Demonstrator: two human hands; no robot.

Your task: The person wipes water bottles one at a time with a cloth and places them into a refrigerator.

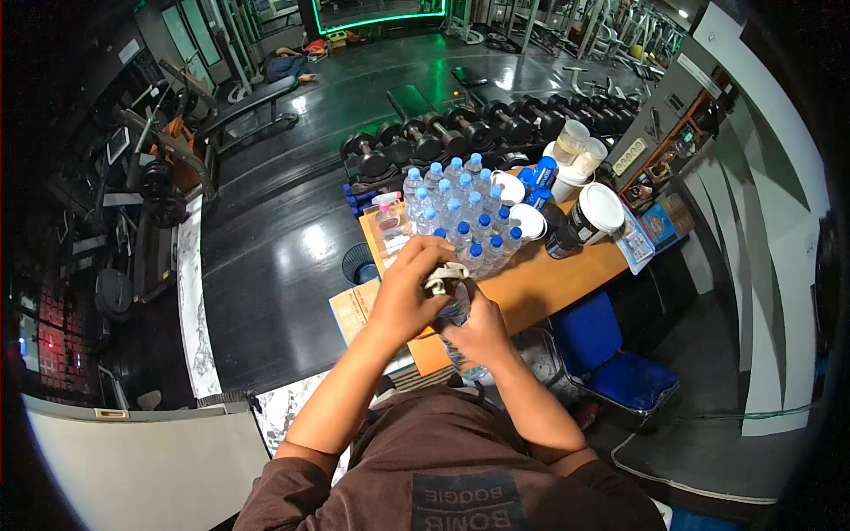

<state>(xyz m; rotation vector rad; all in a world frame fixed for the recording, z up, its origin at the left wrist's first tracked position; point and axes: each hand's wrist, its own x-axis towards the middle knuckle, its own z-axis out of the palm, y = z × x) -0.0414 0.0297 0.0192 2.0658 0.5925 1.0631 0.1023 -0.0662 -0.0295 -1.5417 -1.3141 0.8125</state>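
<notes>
Both forearms extend forward from the torso and converge at the near side of the table [553, 281]. The left hand [409, 288], palm down, curls its fingers around a pale cloth [445, 277] at the upper end of a clear bottle [455, 307]; the right hand [482, 331] wraps the bottle's body, which slants towards the torso. Grouped bottles [453, 212] stand just beyond the hands. Dark floor [274, 283] extends left of the table; a blue chair [598, 341] borders its near edge at right.
</notes>
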